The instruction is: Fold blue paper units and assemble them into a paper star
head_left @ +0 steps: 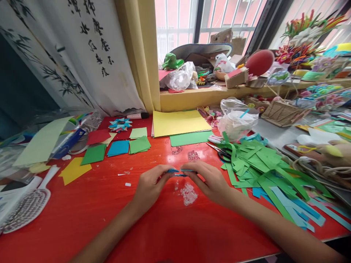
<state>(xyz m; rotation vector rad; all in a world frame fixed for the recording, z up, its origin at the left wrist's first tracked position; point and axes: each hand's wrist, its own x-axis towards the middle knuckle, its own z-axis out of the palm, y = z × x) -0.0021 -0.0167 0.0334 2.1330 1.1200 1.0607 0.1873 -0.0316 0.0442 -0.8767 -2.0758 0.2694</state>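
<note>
red tabletop (104, 212) carries a hairbrush (27, 206) at far left, with a yellow paper square (74, 170) near it. the left hand (149, 186) pinches one end of a small folded blue paper piece (179, 171), held just above the table at centre. the right hand (210, 180) pinches the other end. the crease likely comes out sharper with edges aligned and fingertips pressing evenly. green paper strips (255, 160) lie heaped to the right.

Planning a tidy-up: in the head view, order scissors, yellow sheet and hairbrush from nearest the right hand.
1. Scissors, just beyond the right hand, which pinches the blue paper.
2. Yellow sheet, farther back by the windowsill.
3. Hairbrush, far left table edge.
</note>
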